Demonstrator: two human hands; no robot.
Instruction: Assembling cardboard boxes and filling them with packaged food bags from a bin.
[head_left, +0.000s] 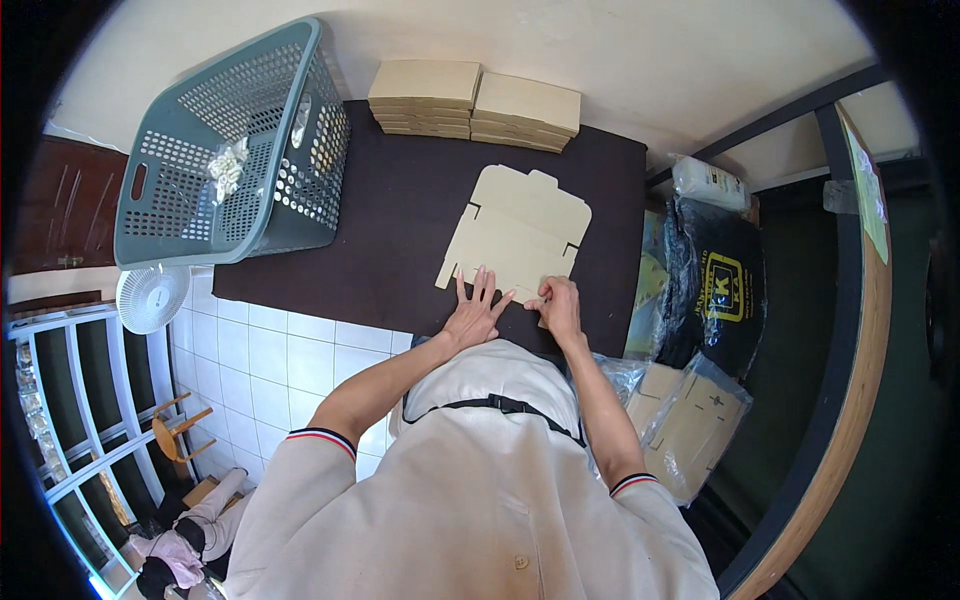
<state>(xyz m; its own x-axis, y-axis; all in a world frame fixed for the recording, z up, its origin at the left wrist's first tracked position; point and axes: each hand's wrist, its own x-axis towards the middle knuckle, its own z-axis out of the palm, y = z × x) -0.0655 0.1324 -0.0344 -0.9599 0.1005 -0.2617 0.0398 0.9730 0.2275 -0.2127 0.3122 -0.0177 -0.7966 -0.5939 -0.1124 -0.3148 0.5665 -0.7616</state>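
An unfolded brown cardboard box blank (522, 222) lies on the dark-covered table (395, 190) in front of me, with slots and tabs cut along its edges. My left hand (474, 316) rests on its near left part, fingers stretched out and apart. At the near right edge, my right hand (559, 308) has its fingers curled in a pinch on a flap of the blank. Part of that flap is hidden behind the right fingers. Beyond the blank, two stacks of flat cardboard boxes (425, 85) stand side by side against the wall.
A grey-green plastic basket (290, 215) with a small white bundle inside stands at the table's left. Right of the table are a black plastic bag (712, 270) and plastic-wrapped cardboard (700, 415). A white fan (152, 298), a wooden stool (178, 428) and another person (205, 525) are on the left.
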